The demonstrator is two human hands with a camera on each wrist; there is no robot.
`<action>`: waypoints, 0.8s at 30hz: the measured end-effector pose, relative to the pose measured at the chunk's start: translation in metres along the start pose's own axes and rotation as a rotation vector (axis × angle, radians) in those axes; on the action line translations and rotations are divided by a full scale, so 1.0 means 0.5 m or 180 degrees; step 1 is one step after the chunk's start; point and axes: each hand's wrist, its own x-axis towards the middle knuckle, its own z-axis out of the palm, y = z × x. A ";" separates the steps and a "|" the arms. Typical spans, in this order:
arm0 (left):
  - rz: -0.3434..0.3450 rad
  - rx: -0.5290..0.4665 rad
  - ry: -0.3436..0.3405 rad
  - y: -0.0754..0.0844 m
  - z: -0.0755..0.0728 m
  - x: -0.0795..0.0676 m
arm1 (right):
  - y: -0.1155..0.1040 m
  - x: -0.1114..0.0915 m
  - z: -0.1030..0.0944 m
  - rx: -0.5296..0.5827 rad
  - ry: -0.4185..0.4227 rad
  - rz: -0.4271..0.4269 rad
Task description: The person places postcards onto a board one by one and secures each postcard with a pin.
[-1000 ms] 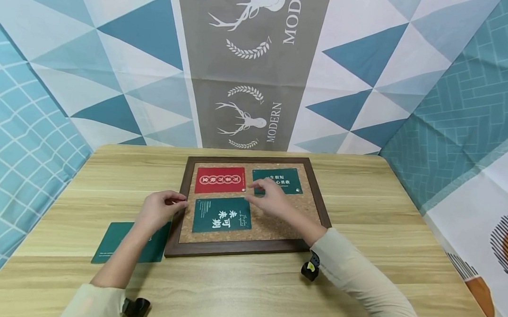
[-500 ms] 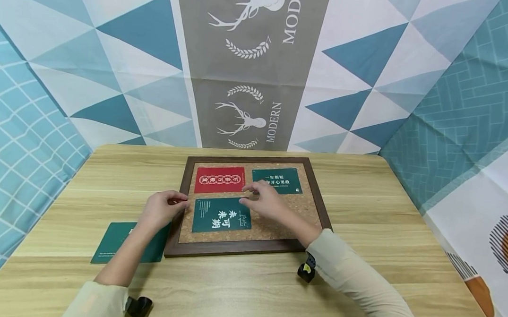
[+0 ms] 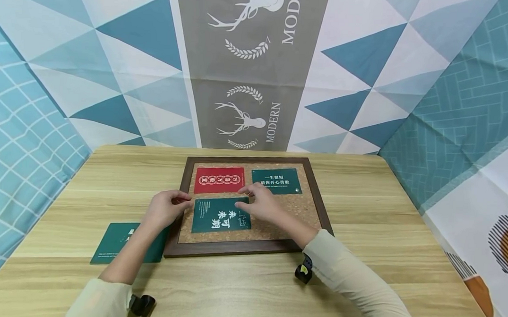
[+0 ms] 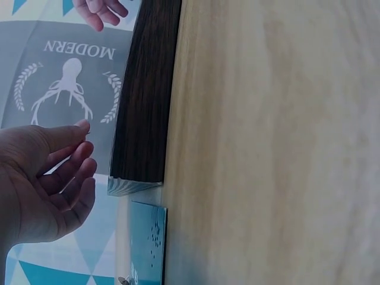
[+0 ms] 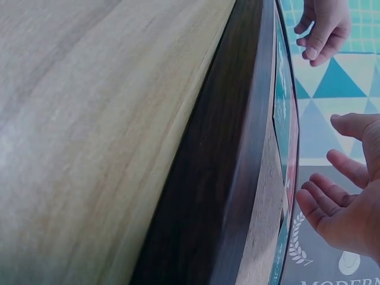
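Observation:
A cork board (image 3: 283, 221) in a dark wooden frame lies on the table. It bears a red card (image 3: 219, 180), a green card (image 3: 221, 215) below that, and another green card (image 3: 277, 180) at the upper right. My left hand (image 3: 165, 210) hovers over the frame's left side, beside the lower green card. In the left wrist view its thumb and index finger pinch a tiny thumbtack (image 4: 88, 133), mostly hidden. My right hand (image 3: 262, 204) is over the lower green card's upper right corner, thumb and fingers apart with nothing between them in the right wrist view.
One more green card (image 3: 114, 242) lies on the wooden table (image 3: 239, 290) left of the board, partly under my left forearm. A small clear tack (image 3: 297, 190) sits at the upper right card's corner. Patterned cloth (image 3: 244, 82) hangs behind the table.
My right hand has moved left and slightly nearer, uncovering the upper right green card and reaching over the lower one. My left hand has shifted slightly right.

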 end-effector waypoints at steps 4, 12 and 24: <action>0.0020 0.0031 -0.0001 -0.002 0.003 0.003 | 0.000 0.001 0.004 -0.0091 0.0011 -0.0056; 0.0010 -0.0006 -0.0022 0.000 0.008 0.007 | -0.003 0.004 0.013 -0.0258 -0.0045 -0.0132; 0.0004 -0.0017 -0.0091 0.000 0.018 0.015 | -0.003 0.003 0.023 -0.0574 -0.0151 -0.0305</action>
